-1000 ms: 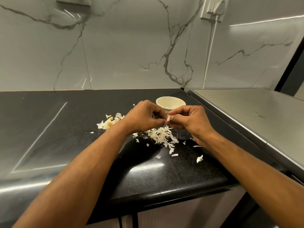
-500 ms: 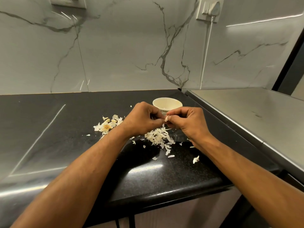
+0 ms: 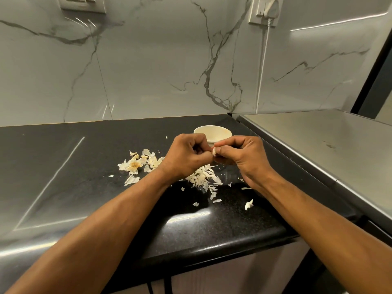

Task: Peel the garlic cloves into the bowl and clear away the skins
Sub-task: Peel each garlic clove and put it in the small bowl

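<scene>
While both hands — left hand (image 3: 186,154), right hand (image 3: 239,153) — pinch one garlic clove (image 3: 214,151) just before the bowl (image 3: 212,133), we'd strip its skin gently, over the skins (image 3: 203,177).

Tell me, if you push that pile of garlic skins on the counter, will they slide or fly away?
The garlic skins look thin, curled and papery, so they are probably very light and floppy. A push would likely scatter them rather than move them together; loose flakes already lie apart on the smooth black counter. They probably tear easily too.
</scene>
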{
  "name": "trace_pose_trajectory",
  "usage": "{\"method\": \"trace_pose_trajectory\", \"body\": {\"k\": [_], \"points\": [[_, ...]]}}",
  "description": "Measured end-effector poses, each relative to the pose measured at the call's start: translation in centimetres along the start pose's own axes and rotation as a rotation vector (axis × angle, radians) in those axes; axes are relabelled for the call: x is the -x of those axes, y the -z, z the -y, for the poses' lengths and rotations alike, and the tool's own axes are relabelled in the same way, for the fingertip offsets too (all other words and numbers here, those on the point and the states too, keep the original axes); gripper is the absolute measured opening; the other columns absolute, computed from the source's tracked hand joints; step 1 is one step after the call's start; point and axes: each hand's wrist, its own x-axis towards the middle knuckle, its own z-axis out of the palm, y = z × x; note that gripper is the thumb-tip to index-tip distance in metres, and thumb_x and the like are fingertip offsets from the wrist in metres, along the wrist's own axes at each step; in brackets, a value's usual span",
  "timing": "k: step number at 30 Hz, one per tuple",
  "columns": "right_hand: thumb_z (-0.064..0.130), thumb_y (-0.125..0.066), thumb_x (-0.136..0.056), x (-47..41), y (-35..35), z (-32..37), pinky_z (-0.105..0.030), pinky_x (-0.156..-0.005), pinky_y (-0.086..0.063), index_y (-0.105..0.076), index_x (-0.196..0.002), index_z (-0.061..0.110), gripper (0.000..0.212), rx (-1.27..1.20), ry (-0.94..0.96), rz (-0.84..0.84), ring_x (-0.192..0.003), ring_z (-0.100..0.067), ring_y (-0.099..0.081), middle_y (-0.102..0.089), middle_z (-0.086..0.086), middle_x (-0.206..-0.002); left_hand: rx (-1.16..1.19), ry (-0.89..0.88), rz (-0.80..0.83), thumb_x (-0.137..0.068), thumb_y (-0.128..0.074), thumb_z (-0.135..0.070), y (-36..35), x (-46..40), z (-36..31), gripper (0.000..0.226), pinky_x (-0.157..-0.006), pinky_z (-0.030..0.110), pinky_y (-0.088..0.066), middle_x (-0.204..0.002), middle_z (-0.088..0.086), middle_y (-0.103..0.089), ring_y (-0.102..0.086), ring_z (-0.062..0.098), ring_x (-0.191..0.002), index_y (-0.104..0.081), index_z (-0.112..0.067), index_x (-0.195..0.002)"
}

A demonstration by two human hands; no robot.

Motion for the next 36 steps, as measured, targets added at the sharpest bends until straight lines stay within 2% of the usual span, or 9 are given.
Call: {"method": "trace_pose_trajectory", "body": {"k": [4, 8, 11, 16, 19, 22, 26, 31, 36], "points": [[-0.009, -0.071, -0.076, -0.1, 0.5, 0.3, -0.030, -0.063, -0.060, -0.075, -0.076, 0.001, 0.010, -0.113, -0.069, 0.053, -0.068, -0.027, -0.071, -0.072, -0.020, -0.078, 0.051, 0.009, 0.037, -0.075, -0.069, -0.012, 0.7, -0.1, -0.2, 0.011, -0.055, 0.031, -0.044, -0.072, 0.028, -0.062, -0.051, 0.024, -0.059, -0.066, -0.002, -0.073], [0.001, -0.074, -0.067, 0.0, 0.7, 0.3, -0.029, -0.060, -0.060, -0.075, -0.078, 0.000, 0.011, -0.131, -0.131, 0.122, -0.067, -0.027, -0.071, -0.072, -0.021, -0.077, -0.003, -0.012, 0.002, -0.080, -0.069, 0.001, 1.3, -0.3, 0.2, 0.007, -0.051, 0.019, -0.039, -0.069, 0.025, -0.061, -0.046, 0.014, -0.055, -0.066, -0.002, -0.074], [0.001, -0.073, -0.067, 0.1, 0.7, 0.4, -0.029, -0.061, -0.060, -0.075, -0.078, 0.000, 0.011, -0.141, -0.150, 0.150, -0.067, -0.026, -0.071, -0.072, -0.020, -0.078, -0.050, -0.017, -0.053, -0.080, -0.066, 0.001, 1.8, -0.5, 0.6, 0.010, -0.052, 0.021, -0.039, -0.066, 0.018, -0.061, -0.045, 0.009, -0.054, -0.066, -0.006, -0.073], [-0.009, -0.068, -0.078, 0.0, 0.7, 0.4, -0.029, -0.062, -0.060, -0.071, -0.082, -0.003, 0.008, -0.162, -0.127, 0.100, -0.068, -0.025, -0.071, -0.071, -0.019, -0.077, -0.214, -0.010, 0.057, -0.081, -0.068, -0.007, 2.6, -0.4, 1.3, 0.012, -0.059, 0.021, -0.047, -0.068, -0.009, -0.066, -0.055, 0.001, -0.056, -0.071, -0.017, -0.076], [-0.008, -0.069, -0.079, 0.1, 0.6, 0.3, -0.033, -0.064, -0.061, -0.072, -0.080, 0.002, 0.010, -0.139, -0.096, 0.065, -0.067, -0.023, -0.070, -0.071, -0.016, -0.074, -0.262, 0.002, 0.161, -0.084, -0.068, -0.013, 2.3, -0.5, 1.3, 0.007, -0.063, 0.029, -0.052, -0.074, -0.007, -0.069, -0.061, 0.004, -0.063, -0.075, -0.016, -0.083], [-0.008, -0.070, -0.080, 0.0, 0.5, 0.1, -0.035, -0.065, -0.062, -0.072, -0.081, 0.002, 0.010, -0.064, -0.047, 0.036, -0.066, -0.022, -0.069, -0.071, -0.014, -0.071, -0.241, -0.011, 0.177, -0.086, -0.065, -0.015, 1.9, -0.4, 1.0, 0.011, -0.069, 0.038, -0.057, -0.079, -0.004, -0.070, -0.064, 0.012, -0.071, -0.076, -0.016, -0.084], [-0.006, -0.072, -0.080, 0.0, 0.4, -0.2, -0.037, -0.068, -0.061, -0.074, -0.081, 0.005, 0.011, 0.036, 0.009, -0.003, -0.068, -0.026, -0.070, -0.072, -0.018, -0.074, -0.140, -0.043, 0.165, -0.087, -0.070, -0.020, 1.4, -0.2, 0.4, 0.008, -0.060, 0.022, -0.050, -0.076, -0.003, -0.071, -0.061, 0.004, -0.063, -0.075, -0.014, -0.087], [-0.006, -0.073, -0.079, 0.2, 0.3, -0.2, -0.031, -0.067, -0.060, -0.074, -0.082, 0.004, 0.010, 0.031, 0.031, 0.005, -0.074, -0.029, -0.073, -0.073, -0.021, -0.080, -0.139, -0.023, 0.122, -0.087, -0.071, -0.024, 1.1, -0.3, 0.6, 0.012, -0.068, 0.034, -0.058, -0.076, -0.004, -0.072, -0.067, 0.011, -0.069, -0.075, -0.013, -0.088], [-0.006, -0.067, -0.084, 0.2, 0.4, -0.1, -0.035, -0.072, -0.061, -0.074, -0.086, 0.001, 0.010, 0.029, 0.011, 0.055, -0.079, -0.029, -0.073, -0.074, -0.019, -0.082, -0.171, -0.031, 0.072, -0.085, -0.073, -0.021, 1.3, -0.4, 1.0, 0.003, -0.064, 0.028, -0.055, -0.076, -0.007, -0.071, -0.065, 0.005, -0.066, -0.075, -0.020, -0.086]]}}
